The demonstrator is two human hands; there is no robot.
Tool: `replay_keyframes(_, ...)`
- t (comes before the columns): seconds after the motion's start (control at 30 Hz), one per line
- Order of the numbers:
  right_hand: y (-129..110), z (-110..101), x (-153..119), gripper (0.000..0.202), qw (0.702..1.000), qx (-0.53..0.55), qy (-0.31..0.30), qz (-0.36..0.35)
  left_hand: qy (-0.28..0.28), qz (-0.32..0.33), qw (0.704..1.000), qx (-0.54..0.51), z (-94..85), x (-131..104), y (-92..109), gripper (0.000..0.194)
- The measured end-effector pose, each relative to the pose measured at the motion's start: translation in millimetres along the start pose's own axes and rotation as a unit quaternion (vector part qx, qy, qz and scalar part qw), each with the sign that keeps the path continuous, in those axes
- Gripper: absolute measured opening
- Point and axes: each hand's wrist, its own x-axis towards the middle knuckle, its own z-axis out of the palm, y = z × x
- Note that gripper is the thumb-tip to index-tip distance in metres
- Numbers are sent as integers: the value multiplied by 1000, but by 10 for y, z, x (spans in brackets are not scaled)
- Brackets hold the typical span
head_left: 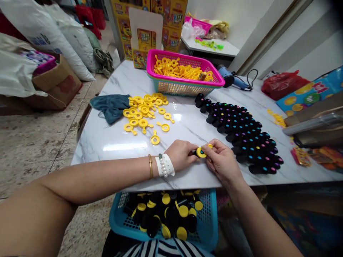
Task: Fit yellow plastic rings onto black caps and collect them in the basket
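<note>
Near the front edge of the table, my left hand (180, 156) closes around a small black plastic piece, mostly hidden by the fingers. A yellow ring with a short tab (199, 153) sits at the end of that piece, with a blue spot in its middle. My right hand (222, 159) pinches the ring's tab side between thumb and fingers. Loose yellow rings with tabs (143, 110) lie scattered beyond my left hand. To the right of my right hand stand rows of black pieces (238, 130) with small coloured dots on their tops.
A blue basket (113, 216) of black pieces with yellow caps is below the table edge. At the back, a pink basket (184, 57) holds many yellow rings. A dark cloth (111, 107) lies left; a blue tool (237, 81) and red bag (284, 85) are at the right.
</note>
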Motion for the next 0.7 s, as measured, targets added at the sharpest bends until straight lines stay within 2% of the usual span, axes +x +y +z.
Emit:
replay_keyframes(0.1, -25, 6, -28, 36, 1000, -18, -13, 21, -22, -42, 998, -45, -36, 8, 43, 19)
replay_keyframes(0.17, -39, 10, -39, 37, 999, -25, -17, 34, -27, -85, 993, -72, -67, 31, 69, 30)
replay_keyframes(0.3, -40, 13, -36, 35, 1000, -29, -4, 4, -43, -122, 986, -107, -79, 92, 75, 42)
replay_keyframes(0.4, -26, 21, -48, 33, 999, -47, 0, -13, -40, -95, 989, -105, -32, 62, 72, 43)
replay_keyframes(0.47, -18, 30, -67, 31, 997, -74, 0, -12, 6, -62, 995, -74, 12, 13, 72, 32)
replay_keyframes(0.53, -9, 23, -80, 31, 996, -88, 8, -16, 49, -17, 998, -30, 55, -26, 59, 35)
replay_keyframes(0.63, 0, -48, -76, 37, 1000, -20, 3, -6, 70, 32, 997, 16, 92, -45, 22, 32)
replay_keyframes(0.7, -9, -135, -56, 37, 999, 43, -22, 23, 70, 43, 996, 29, 95, -41, -1, 29)
